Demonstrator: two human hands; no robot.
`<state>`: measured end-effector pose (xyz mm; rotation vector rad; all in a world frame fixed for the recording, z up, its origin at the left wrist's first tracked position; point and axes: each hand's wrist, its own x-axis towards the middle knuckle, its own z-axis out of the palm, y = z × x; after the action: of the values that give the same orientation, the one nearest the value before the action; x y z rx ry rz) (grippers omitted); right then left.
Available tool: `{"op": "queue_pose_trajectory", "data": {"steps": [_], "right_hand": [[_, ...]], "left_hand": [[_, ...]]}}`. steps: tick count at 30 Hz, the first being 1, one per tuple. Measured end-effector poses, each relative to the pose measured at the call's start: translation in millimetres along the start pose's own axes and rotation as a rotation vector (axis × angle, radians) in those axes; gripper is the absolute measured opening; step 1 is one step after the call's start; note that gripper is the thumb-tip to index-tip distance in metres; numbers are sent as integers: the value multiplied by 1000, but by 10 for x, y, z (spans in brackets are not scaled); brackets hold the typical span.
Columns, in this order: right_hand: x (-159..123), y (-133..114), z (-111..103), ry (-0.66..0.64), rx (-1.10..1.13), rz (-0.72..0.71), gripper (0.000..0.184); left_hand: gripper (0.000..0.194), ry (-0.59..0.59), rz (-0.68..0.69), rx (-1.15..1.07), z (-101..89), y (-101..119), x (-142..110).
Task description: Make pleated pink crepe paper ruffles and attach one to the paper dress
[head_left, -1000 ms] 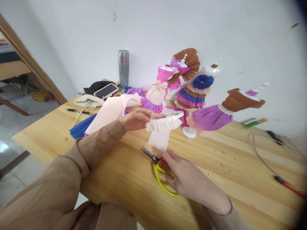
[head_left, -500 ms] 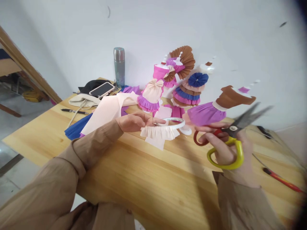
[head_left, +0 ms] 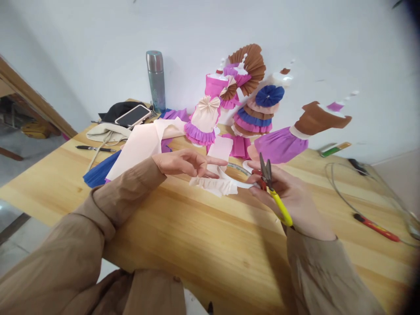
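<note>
Above the bench [head_left: 183, 245], my right fingers [head_left: 266, 199] hold both the tape [head_left: 242, 184], by its right side, and scissors [head_left: 275, 195], tucked in perhaps to spare setting them down. My left fingers [head_left: 210, 161] spread wide near the pale frill [head_left: 215, 186] beside the tape; contact I cannot tell.

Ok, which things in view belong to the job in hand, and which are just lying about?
Likely in the job: scissors in the right hand, tape roll, ruffled cream strip, pale paper sheet, paper dresses.

Apparently just lying about: phone, flask, pen, red-handled tool.
</note>
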<state>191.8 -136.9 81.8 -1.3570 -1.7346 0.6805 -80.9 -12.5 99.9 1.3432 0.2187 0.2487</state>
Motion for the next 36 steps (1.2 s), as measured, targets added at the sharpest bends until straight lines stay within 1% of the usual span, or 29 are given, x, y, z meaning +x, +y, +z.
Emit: {"op": "queue_pose_trajectory", "data": {"steps": [3, 7, 9, 12, 13, 15, 17, 19, 20, 21, 22, 23, 26, 28, 30, 32, 34, 36], "right_hand": [[12, -12, -8, -22, 7, 5, 50], [27, 27, 17, -44, 13, 24, 45], [40, 67, 38, -50, 43, 24, 44], [59, 145, 55, -50, 153, 33, 49], [65, 173, 52, -45, 206, 46, 52], [78, 232, 33, 5, 319, 82, 53], [94, 290, -2, 102, 418, 90, 52], [107, 341, -48, 196, 487, 56, 49], [108, 362, -72, 211, 513, 29, 46], [103, 378, -95, 195, 531, 5, 42], [91, 389, -117, 146, 539, -10, 40], [73, 394, -136, 62, 532, -14, 40], [4, 388, -165, -272, 445, 21, 48], [-29, 383, -155, -438, 422, 32, 55], [-36, 391, -129, -538, 478, 20, 58], [-22, 417, -103, -606, 572, 12, 60], [-4, 459, -92, -652, 651, 26, 62], [4, 507, -97, -685, 683, 64, 65]], "left_hand": [[19, -63, -31, 73, 2, 60, -21], [22, -106, -44, 113, 56, 103, -13], [22, -132, -66, 124, 64, 88, -2], [25, -170, -63, 89, 19, 7, 12], [27, -165, -49, 68, -7, -31, 15], [27, -122, -25, 19, -60, -105, 23], [26, -72, -5, -24, -104, -158, 32], [25, -44, 26, -43, -133, -180, 41], [24, -36, 46, -44, -141, -181, 45], [23, -29, 65, -43, -148, -177, 46], [22, -23, 83, -39, -152, -170, 46], [21, -19, 97, -35, -155, -161, 45], [17, -26, 120, -22, -165, -142, 34], [16, -32, 125, -19, -175, -139, 27], [16, -27, 127, -19, -185, -143, 26], [16, -20, 135, -31, -190, -148, 29], [16, -19, 144, -52, -187, -146, 33], [15, -13, 152, -54, -178, -135, 34]]}}
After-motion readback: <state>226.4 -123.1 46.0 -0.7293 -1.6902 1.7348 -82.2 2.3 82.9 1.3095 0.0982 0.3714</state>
